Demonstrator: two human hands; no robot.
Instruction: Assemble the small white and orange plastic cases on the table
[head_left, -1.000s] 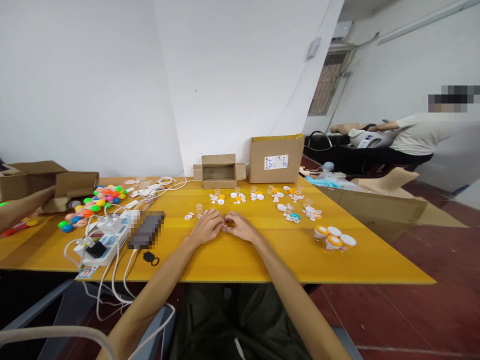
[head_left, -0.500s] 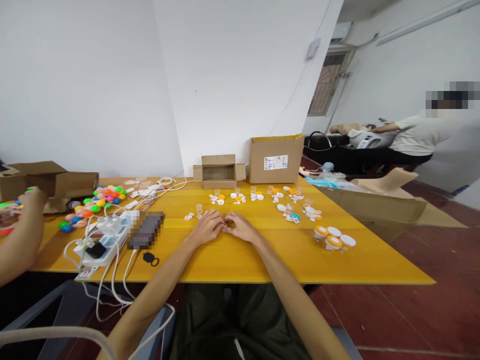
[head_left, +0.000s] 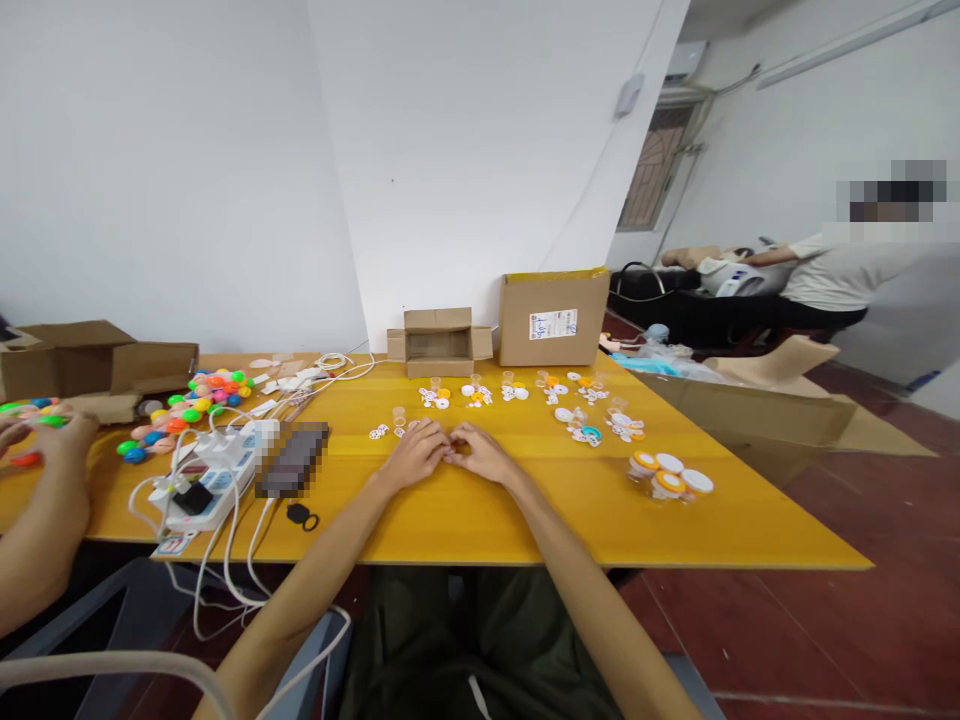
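My left hand (head_left: 418,452) and my right hand (head_left: 480,452) meet over the middle of the table, fingers curled and pinched together. Whatever sits between the fingertips is too small and too covered to name. Just beyond my left hand stands a small clear cup (head_left: 398,415), with white dotted pieces (head_left: 379,432) lying beside it. Farther back is a row of similar clusters: clear cups, white discs (head_left: 520,394), orange rings (head_left: 444,394) and white pieces. To the right, a cluster holds a teal ring (head_left: 591,435). Closed jars with orange and white lids (head_left: 670,483) stand grouped at right.
A small open carton (head_left: 439,345) and a larger closed box (head_left: 553,318) stand at the back. On the left are a power strip (head_left: 225,480) with cables, a phone (head_left: 294,458), colourful balls (head_left: 187,415) and a co-worker's arm (head_left: 56,510). Another person (head_left: 840,265) sits far right.
My hands stay nearly where they were, still pinched together. The co-worker's arm at left has come lower and nearer, and both that person's hands now show by the colourful balls.
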